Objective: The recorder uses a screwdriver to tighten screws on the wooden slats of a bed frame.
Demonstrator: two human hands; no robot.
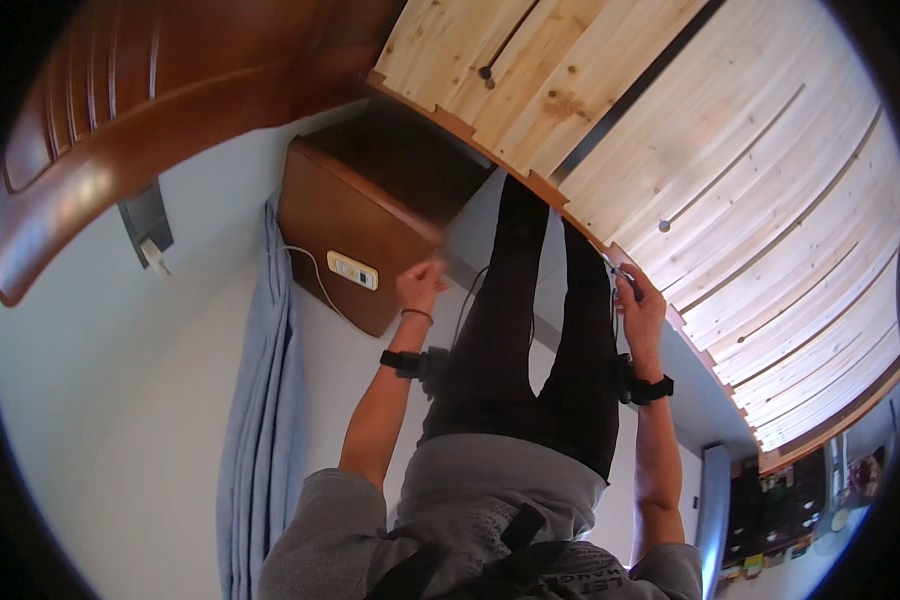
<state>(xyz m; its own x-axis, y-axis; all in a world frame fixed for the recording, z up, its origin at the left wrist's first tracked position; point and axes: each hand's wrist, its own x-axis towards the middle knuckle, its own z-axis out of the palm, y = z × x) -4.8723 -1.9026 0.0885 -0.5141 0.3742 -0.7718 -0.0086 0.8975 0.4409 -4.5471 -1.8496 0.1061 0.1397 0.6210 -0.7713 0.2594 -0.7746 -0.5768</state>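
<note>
My right hand [642, 308] is closed round a slim tool with a dark handle [631, 284] and a thin light tip; its exact kind is too small to tell. The tip points toward the reddish edge of the pale wooden bed slats [750, 190], close by the hand. To the left, my left hand [422, 286] is raised with its fingers curled together, in front of the brown bedside cabinet [350, 220]. Its fingertips are slightly blurred, and whatever they may hold cannot be made out. Black straps with small dark devices sit on both my forearms.
A white power strip [353, 270] with a cable is fixed to the cabinet's side. A blue curtain [262, 420] hangs at the left. The dark-wood headboard [200, 70] rises at the upper left, near a wall socket [150, 235]. Crowded shelves [785, 510] stand at the lower right.
</note>
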